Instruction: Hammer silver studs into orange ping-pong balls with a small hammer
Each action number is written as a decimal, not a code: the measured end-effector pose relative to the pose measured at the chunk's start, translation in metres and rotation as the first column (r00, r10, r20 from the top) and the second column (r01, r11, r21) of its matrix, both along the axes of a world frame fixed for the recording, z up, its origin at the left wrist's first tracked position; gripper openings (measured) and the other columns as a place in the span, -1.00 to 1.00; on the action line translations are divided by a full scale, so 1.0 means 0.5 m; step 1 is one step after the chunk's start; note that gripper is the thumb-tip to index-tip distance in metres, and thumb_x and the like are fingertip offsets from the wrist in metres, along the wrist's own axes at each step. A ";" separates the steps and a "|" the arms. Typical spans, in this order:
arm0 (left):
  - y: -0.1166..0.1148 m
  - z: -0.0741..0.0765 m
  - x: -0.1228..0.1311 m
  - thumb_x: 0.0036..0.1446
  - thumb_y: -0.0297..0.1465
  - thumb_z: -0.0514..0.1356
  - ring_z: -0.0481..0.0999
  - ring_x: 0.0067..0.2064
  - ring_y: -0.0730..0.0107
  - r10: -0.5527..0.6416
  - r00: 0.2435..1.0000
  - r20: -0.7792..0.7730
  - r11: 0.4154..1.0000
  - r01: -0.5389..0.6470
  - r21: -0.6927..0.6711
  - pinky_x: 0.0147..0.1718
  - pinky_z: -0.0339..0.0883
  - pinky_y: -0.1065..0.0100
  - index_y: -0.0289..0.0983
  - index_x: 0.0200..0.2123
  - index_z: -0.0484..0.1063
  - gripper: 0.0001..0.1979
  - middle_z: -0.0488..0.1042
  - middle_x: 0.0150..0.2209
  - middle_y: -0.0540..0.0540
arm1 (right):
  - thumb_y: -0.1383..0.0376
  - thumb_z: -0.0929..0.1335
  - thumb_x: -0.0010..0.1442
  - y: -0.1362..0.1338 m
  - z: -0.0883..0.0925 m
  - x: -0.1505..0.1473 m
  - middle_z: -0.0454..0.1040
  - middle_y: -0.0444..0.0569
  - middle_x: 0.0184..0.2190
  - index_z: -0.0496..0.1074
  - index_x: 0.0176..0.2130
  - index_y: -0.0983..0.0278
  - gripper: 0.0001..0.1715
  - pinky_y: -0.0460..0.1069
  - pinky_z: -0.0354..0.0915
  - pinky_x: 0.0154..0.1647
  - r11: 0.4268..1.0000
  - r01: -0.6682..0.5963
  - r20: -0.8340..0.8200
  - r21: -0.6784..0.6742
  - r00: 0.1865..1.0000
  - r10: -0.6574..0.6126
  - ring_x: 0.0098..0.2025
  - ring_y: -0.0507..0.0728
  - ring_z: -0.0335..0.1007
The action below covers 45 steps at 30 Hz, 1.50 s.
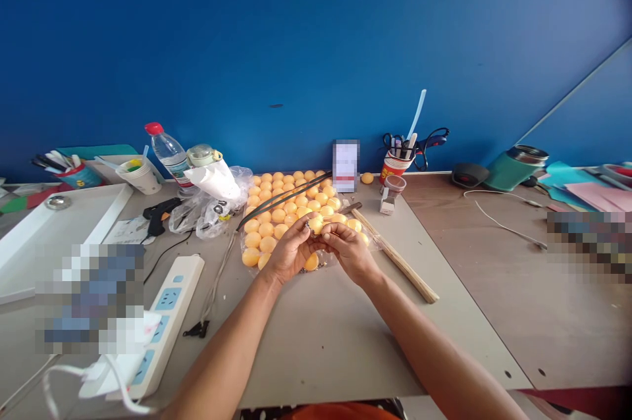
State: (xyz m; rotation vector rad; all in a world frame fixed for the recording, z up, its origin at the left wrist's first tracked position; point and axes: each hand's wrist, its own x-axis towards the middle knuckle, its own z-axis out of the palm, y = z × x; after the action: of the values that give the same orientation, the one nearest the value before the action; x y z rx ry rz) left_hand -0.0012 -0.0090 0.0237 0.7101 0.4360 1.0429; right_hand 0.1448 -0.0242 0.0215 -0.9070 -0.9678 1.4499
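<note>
**A:** In the head view, where are the hands?

**B:** Just below the middle of the frame, drawn close together. The left hand (pixel 290 253) and the right hand (pixel 351 250) meet with their fingertips on one orange ball (pixel 316 225), gripping it from both sides just above the tabletop (pixel 320 334).

**A:** And that ball sits where?

**B:** At the near edge of the clear bag of balls (pixel 280 204), which spreads from the hands up towards the centre of the frame. A second ball (pixel 311 263) shows under the left palm. I cannot tell whether it is touched.

**A:** Anything lying across the bag?

**B:** A dark strap (pixel 284 199) runs slantwise over it, from lower left to upper right.

**A:** What is to the right of the hands?

**B:** A wooden stick (pixel 397 257) lies slantwise just beside the right hand. Above it, against the blue wall, stands a paper cup with scissors (pixel 395 166), with a loose ball (pixel 367 178) to its left. A green mug (pixel 513 168) lies tilted at the right of the frame.

**A:** And to the left?

**B:** A white power strip (pixel 168 315) at lower left, a black glue gun (pixel 158 212) above it, crumpled plastic bags (pixel 212 206) beside that, and a water bottle (pixel 168 153) with a red cap behind.
</note>
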 end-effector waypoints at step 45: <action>-0.014 0.000 0.017 0.08 -0.36 0.30 0.55 -0.22 0.20 0.094 0.991 -0.098 0.995 -0.090 0.044 -0.12 0.39 0.13 -0.21 0.03 0.42 -0.60 0.48 -0.36 -0.04 | 0.16 0.49 -0.05 0.002 -0.004 0.005 0.32 -0.19 -0.61 0.41 -0.49 0.26 -0.73 -0.06 0.14 -0.44 0.999 0.014 0.027 -0.037 1.000 -0.013 -0.52 -0.01 0.19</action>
State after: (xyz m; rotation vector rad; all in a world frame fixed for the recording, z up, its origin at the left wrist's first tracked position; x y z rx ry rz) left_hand 0.0073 -0.0162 0.0238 0.7852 0.5399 1.1087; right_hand 0.1473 -0.0234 0.0194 -0.9611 -0.9554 1.4519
